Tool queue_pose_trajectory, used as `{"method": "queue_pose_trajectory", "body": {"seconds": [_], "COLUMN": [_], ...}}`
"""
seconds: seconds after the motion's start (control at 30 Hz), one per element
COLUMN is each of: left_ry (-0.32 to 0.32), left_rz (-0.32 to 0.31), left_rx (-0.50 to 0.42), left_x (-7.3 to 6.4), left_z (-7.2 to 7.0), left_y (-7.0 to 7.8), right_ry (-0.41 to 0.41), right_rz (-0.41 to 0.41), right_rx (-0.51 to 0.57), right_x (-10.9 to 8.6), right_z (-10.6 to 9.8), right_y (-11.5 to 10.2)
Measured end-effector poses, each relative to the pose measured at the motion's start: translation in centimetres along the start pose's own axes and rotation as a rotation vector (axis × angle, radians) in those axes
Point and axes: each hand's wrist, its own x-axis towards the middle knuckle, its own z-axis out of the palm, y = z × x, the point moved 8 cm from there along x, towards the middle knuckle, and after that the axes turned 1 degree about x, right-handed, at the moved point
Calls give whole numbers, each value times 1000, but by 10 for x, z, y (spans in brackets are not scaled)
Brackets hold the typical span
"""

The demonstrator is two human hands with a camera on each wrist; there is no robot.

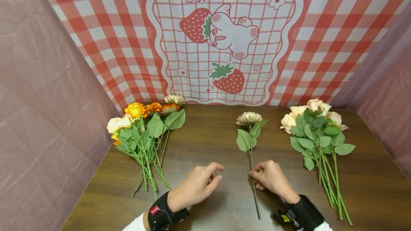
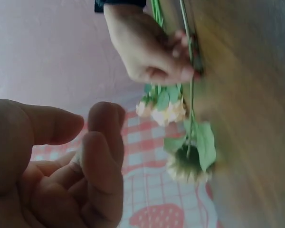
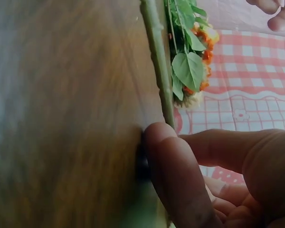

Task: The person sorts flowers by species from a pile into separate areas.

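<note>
So, step in hand reads as single-stem handling: picking up or setting down one flower (image 1: 245, 140), can't tell which. Flower sits between left bunch (image 1: 155, 126) and right bunch (image 1: 318, 142), apart from both, bloom toward the cloth (image 1: 218, 52), stem end toward the person. Can't tell if the stem touches the surface (image 1: 205, 142) or is just above it. Next move, my read: if lifting, keep the pinch firm and raise it level so the bloom doesn't drag; if placing, lower fully, then spread thumb and fingers without rolling the stem. Pose: right hand (image 1: 271, 177) is low, in from the right, thumb and fingers pinching the stem below the leaves. Left hand (image 1: 197, 186) holds nothing: fingers loosely bent, thumb apart from index, hanging between left bunch and flower, pointing at the stem, not touching. Looks free to steady it.
</note>
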Motion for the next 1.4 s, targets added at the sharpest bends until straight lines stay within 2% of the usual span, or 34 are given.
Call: {"method": "queue_pose_trajectory", "body": {"seconds": [0.13, 0.2, 0.37, 0.43, 0.5, 0.57, 0.67, 0.8, 0.9, 1.0, 1.13, 1.4], "left_ry": [26, 67, 198, 225, 242, 256, 231, 125, 48, 14, 6, -3], "left_rz": [-122, -182, -335, -401, -457, -505, -593, -739, -796, -805, -811, -807], "left_rx": [136, 242, 573, 670, 727, 741, 722, 670, 645, 644, 658, 671], "left_x": [1, 0, -9, -14, -18, -23, -30, -39, -43, -44, -44, -46], "left_z": [-17, -31, -70, -80, -88, -95, -100, -102, -99, -97, -96, -96], "left_y": [-22, -36, -75, -91, -103, -114, -131, -155, -166, -171, -175, -182], "right_ry": [-13, -19, -3, 19, 44, 56, 63, 85, 111, 133, 155, 145], "right_rz": [-8, -9, -32, -57, -82, -111, -132, -162, -209, -248, -275, -270], "right_rx": [-57, -88, -177, -213, -235, -248, -256, -284, -311, -327, -332, -332], "right_x": [0, -1, -2, -4, -7, -10, -13, -18, -22, -25, -27, -28], "right_z": [-2, -3, -8, -11, -14, -16, -18, -21, -24, -26, -28, -27], "right_y": [0, -1, -6, -11, -16, -21, -28, -37, -45, -51, -55, -55]}}
